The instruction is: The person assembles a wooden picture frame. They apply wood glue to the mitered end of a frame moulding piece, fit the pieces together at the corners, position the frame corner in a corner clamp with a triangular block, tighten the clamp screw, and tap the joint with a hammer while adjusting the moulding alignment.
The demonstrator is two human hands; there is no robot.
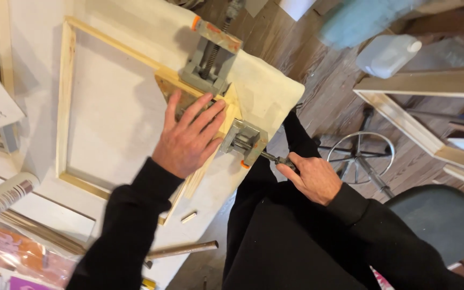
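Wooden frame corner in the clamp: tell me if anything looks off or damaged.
Nothing looks damaged. The left hand presses flat on the wooden frame at the grey corner clamp; the right hand grips the clamp's screw handle. A small wood offcut lies loose on the white table.

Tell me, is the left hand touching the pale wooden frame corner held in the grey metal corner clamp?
Touching. The head view shows the left hand pressed flat on the pale wooden frame corner beside the grey corner clamp.

pale wood frame (65, 102), grey corner clamp (210, 59) with orange tips, black sleeves (130, 215), dark plank floor (323, 91), white jug (388, 53)
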